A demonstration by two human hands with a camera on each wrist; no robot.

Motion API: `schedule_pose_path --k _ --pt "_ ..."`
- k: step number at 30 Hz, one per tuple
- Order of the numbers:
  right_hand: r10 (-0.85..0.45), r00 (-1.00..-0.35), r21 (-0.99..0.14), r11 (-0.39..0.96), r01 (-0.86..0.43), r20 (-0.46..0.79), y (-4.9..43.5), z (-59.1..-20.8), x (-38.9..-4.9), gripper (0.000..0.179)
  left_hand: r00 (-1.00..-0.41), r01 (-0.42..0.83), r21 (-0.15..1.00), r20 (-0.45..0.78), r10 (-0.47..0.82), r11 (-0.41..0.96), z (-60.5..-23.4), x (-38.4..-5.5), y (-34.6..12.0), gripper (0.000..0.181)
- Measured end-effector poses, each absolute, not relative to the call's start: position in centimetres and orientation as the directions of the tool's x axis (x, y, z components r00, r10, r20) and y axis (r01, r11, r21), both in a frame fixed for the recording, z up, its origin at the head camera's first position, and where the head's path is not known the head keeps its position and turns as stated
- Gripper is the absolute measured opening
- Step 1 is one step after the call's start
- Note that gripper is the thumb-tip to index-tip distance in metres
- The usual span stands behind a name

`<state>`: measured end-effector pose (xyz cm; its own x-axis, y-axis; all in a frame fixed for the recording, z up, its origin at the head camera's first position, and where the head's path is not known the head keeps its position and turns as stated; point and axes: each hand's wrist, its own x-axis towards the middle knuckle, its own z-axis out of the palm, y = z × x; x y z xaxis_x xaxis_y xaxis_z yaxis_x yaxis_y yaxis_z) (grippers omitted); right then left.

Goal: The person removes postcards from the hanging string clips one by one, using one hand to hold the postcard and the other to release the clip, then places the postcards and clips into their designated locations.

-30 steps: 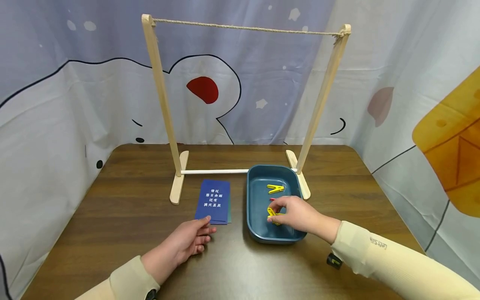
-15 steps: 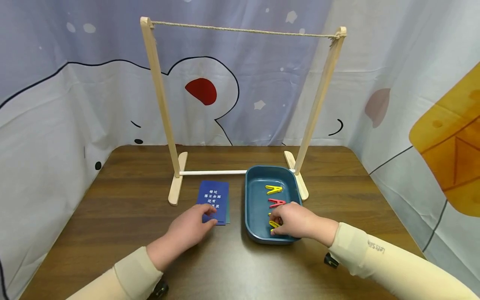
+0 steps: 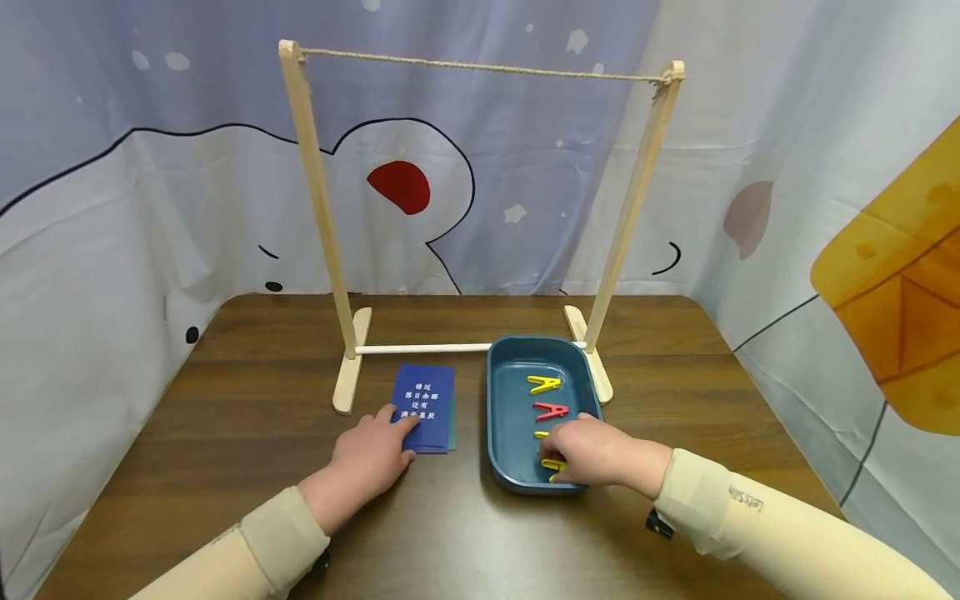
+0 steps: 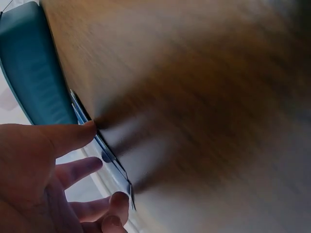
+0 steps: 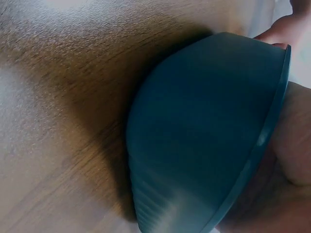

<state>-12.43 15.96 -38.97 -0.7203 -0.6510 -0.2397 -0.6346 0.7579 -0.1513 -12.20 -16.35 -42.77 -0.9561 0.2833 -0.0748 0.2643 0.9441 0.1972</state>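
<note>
A stack of cards, topped by a dark blue card [image 3: 430,392] with white writing, lies on the table below the rack. My left hand [image 3: 371,454] rests its fingertips on the card's lower left; the thumb is at the near edge. In the left wrist view the fingers of my left hand [image 4: 29,170] are spread along the cards' edge [image 4: 109,153]. Inside the blue bin [image 3: 501,467], my right hand [image 3: 592,450] pinches a yellow clothespin [image 3: 553,465], partly hidden by the fingers. Its bin wall [image 5: 204,126] hides most of that hand in the right wrist view.
A red clothespin [image 3: 551,411] and another yellow clothespin [image 3: 543,384] lie farther back in the bin. Behind stands a wooden rack [image 3: 318,192] with a rope [image 3: 480,67] strung across its top. A printed curtain [image 3: 210,217] hangs behind the table.
My left hand has turned palm down and moved from the near edge onto the cards. My right hand has lowered with the yellow clothespin toward the near end of the bin, uncovering the red one.
</note>
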Motion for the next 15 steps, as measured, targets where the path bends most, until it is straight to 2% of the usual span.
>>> schedule_pose_path --k 9,15 --pt "-0.699 -0.674 -0.170 0.713 -0.680 -0.239 16.40 -39.35 -12.54 0.017 -0.957 0.258 0.213 -0.077 0.279 0.943 -43.44 -12.39 -16.50 0.048" --pt "-0.703 -0.666 -0.171 0.709 -0.684 -0.249 16.42 -39.39 -12.71 0.016 -0.954 0.266 0.220 -0.077 0.288 0.939 -43.65 -12.68 -16.66 0.048"
